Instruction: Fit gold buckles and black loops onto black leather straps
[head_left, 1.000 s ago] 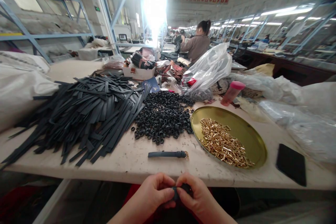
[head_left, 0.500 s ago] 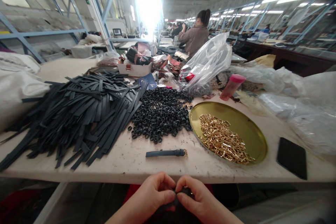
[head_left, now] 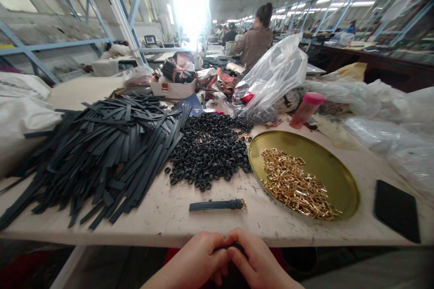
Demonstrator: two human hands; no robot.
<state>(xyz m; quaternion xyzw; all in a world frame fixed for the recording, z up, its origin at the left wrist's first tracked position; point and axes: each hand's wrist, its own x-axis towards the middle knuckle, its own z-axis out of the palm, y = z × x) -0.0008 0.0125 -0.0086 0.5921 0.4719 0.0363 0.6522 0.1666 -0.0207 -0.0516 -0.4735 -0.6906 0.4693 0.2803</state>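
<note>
Just beyond the table's front edge, nearest my body, my left hand and my right hand meet with their fingertips touching. Both have curled, pinching fingers. Something dark shows between them, but the fingers cover it and its kind cannot be made out. On the table ahead lies a short dark strap with a gold buckle at its right end. Behind it is a heap of small black loops. Long black strips are piled to the left. Gold buckles lie in a round gold tray on the right.
A black phone-like slab lies at the right edge. Behind the tray stand a tilted pink-lidded jar and a clear plastic bag. A white box and scraps sit further back. Another person is beyond the table.
My hands have come closer together, the fingers now overlapping and hiding more of the dark thing. The view has shifted slightly; the items on the table lie as before.
</note>
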